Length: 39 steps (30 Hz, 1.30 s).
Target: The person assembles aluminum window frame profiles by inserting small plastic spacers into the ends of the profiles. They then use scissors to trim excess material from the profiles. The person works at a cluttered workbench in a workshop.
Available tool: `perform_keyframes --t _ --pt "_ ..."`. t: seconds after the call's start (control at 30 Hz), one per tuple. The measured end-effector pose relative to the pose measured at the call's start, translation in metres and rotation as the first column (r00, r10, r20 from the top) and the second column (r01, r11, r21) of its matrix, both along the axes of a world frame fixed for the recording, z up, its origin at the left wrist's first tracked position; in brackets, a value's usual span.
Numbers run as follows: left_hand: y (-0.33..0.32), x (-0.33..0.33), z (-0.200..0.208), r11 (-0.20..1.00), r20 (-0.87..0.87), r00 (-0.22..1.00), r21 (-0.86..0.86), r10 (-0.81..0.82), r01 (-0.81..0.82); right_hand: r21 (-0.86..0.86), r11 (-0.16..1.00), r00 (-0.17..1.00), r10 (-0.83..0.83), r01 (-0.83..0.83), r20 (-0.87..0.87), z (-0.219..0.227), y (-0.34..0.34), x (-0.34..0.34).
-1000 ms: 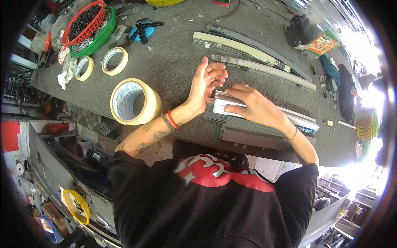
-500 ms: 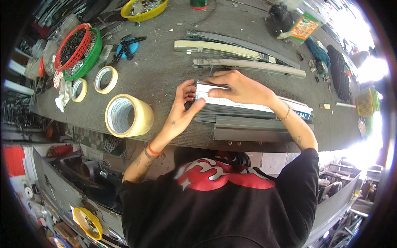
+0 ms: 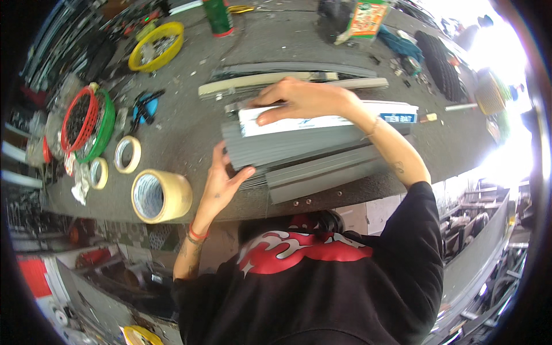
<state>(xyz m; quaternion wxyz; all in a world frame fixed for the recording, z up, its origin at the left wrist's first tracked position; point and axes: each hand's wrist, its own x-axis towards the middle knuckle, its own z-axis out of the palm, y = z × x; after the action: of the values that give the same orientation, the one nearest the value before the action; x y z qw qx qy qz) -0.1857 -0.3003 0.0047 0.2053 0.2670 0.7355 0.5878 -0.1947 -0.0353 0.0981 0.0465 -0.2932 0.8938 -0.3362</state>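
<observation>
While the wide tape roll is sitting on the table, the strip bundle is lying to its right and a bit beyond it, showing a white face with a blue label on top and a ribbed grey side toward the person. Right hand is grasping the bundle at the end nearer that roll: thumb is lying along the white face, fingers are reaching over the far side. Left hand is resting just right of the roll, thumb and fingers spreading around the bundle's lower corner; can't tell if it's gripping or only touching. Red wristband is circling that wrist, right of the roll and nearer the person. Grey profiles are lying right of the roll, parallel-ish to the bundle. Beige strip is lying beyond and right of the roll, partly hiding behind the right hand. Two narrow tape rolls are resting left of the wide roll and farther out. Well beyond it, same side, black tool is overlapping blue disc, red basket is overlapping green basket, and yellow basket is holding small parts.
</observation>
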Motion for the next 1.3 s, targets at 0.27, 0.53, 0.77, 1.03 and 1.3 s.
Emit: perform_keyframes --t 0.27,0.53,0.77,1.03,1.3 --pt "0.016 0.005 0.002 0.999 -0.175 0.984 0.042 0.027 -0.020 -0.021 0.999 0.991 0.048 -0.046 0.123 -0.011 -0.009 -0.001" --pt "0.000 -0.009 0.019 0.852 -0.277 0.954 -0.521 -0.114 -0.050 0.103 0.994 0.957 -0.007 -0.024 0.289 -0.020 -0.026 -0.013" --pt "-0.006 -0.023 0.021 0.963 -0.332 0.941 -0.269 -0.062 -0.031 0.072 0.968 0.932 -0.211 0.241 -0.294 -0.029 0.064 0.045" --pt "0.014 -0.009 -0.003 0.992 -0.171 0.983 -0.101 0.061 -0.079 0.264 0.456 0.459 -0.887 0.850 0.054 -0.033 0.204 0.202" --pt "0.029 0.012 0.001 0.960 -0.250 0.949 -0.154 0.193 -0.236 0.018 0.462 0.463 -0.885 0.886 -0.052 -0.072 0.202 0.217"
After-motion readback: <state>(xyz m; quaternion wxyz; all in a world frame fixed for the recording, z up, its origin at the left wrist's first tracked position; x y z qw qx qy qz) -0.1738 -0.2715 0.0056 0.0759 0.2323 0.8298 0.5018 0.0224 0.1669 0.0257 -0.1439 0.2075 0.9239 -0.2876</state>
